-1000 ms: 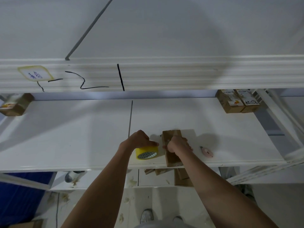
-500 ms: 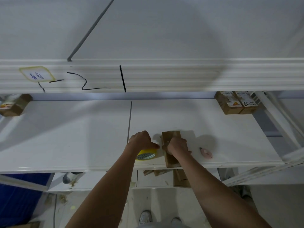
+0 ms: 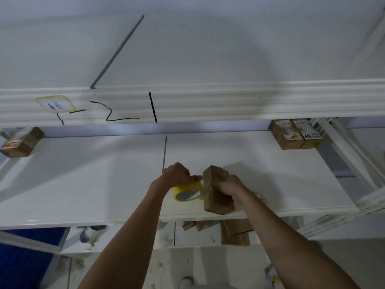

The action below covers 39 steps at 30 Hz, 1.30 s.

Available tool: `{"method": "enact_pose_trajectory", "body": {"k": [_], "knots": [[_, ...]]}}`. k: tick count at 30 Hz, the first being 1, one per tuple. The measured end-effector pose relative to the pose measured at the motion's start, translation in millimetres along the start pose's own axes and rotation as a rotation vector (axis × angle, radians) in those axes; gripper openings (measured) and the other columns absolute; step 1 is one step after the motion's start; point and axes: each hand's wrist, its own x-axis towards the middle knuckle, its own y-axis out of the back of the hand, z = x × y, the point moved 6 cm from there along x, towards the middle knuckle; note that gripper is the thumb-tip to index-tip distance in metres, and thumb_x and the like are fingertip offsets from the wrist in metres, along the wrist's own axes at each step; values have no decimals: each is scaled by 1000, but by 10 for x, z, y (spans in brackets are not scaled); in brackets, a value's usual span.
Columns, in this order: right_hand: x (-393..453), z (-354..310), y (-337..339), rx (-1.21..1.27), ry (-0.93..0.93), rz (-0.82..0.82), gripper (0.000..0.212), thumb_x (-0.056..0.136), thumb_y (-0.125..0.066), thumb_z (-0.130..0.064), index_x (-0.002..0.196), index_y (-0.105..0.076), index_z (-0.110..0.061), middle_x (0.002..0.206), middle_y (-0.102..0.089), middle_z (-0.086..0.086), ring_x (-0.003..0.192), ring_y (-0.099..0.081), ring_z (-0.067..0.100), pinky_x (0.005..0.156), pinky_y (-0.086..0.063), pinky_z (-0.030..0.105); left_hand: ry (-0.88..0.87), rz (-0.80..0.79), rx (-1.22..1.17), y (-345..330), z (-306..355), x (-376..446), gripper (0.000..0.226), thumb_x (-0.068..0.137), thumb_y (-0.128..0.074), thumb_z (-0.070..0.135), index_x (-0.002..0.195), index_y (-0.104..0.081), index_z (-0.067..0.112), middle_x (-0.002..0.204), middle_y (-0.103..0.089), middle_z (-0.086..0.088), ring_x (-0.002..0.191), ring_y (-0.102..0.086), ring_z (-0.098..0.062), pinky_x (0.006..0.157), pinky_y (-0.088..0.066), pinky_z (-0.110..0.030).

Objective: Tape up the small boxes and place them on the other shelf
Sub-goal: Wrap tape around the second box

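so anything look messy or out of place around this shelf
Yes: flattened cardboard pieces lie jumbled on the lower level under the shelf edge, and the floor below is speckled with debris. The box being taped looks normal.

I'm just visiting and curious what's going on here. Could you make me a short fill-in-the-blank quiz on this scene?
1. The left hand holds a roll of tape coloured ____.
2. The right hand steadies a small box made of brown ____.
3. At the shelf's far right corner stand ____ labelled boxes.

Missing words: yellow; cardboard; two
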Motion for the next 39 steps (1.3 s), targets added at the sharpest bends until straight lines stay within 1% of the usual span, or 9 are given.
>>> {"method": "enact_pose_trajectory", "body": {"k": [6,12,15,18,23,28,30,35,39], "knots": [[23,178,58,143,-23,-104,72,80,-74,-57,125,-55,-4,113,-65,11,103,-64,27,95,-56,43,-25,-22,-157,140,14,-24,43,86,-68,57,76,-67,15,87,-63,-4,87,-63,-21,77,-50,-30],[26,249,119,54,-24,-105,94,72,-68,-75,131,-52,-3,118,-63,11,103,-63,26,93,-55,42,11,17,-82,129,146,22,41,83,-69,60,76,-67,20,81,-61,1,81,-62,-18,68,-47,-25],[34,271,129,70,-24,-122,93,71,-68,-74,127,-55,-1,115,-64,10,101,-64,25,94,-55,41,18,25,-71,123,170,29,42,82,-69,62,72,-66,21,77,-61,2,81,-62,-19,67,-47,-26],[35,288,167,145,-14,-129,85,75,-72,-66,124,-57,2,112,-66,11,99,-65,25,88,-57,38,18,29,-53,95,226,39,43,83,-67,63,73,-66,22,79,-62,2,83,-63,-20,68,-48,-26],[3,313,249,239,9,-136,77,79,-76,-55,124,-60,5,111,-69,12,102,-66,26,97,-55,43,9,49,-68,51,345,72,39,85,-68,58,73,-65,21,73,-59,5,76,-60,-16,63,-44,-23],[-84,195,346,288,9,-139,79,83,-80,-32,145,-36,-12,133,-55,13,108,-57,25,82,-46,32,12,50,-60,32,360,89,40,85,-66,60,80,-68,20,82,-62,2,81,-62,-17,68,-47,-25],[-120,159,395,274,-22,-155,73,84,-81,-22,142,-36,-19,128,-59,11,104,-60,23,70,-43,31,6,53,-60,18,372,101,41,85,-66,60,79,-68,20,84,-63,1,83,-63,-18,69,-48,-25],[-164,147,459,199,-59,-149,55,88,-74,-17,128,-39,-29,113,-66,8,100,-65,22,80,-41,41,-13,55,-59,3,478,123,39,86,-66,59,76,-66,21,80,-61,3,82,-62,-18,70,-48,-26],[-233,72,491,177,11,-127,37,91,-66,-7,118,-48,-26,113,-65,13,96,-64,23,64,-43,30,-30,67,-15,18,526,149,39,85,-66,60,76,-66,22,78,-62,3,82,-64,-18,71,-50,-25]]}}
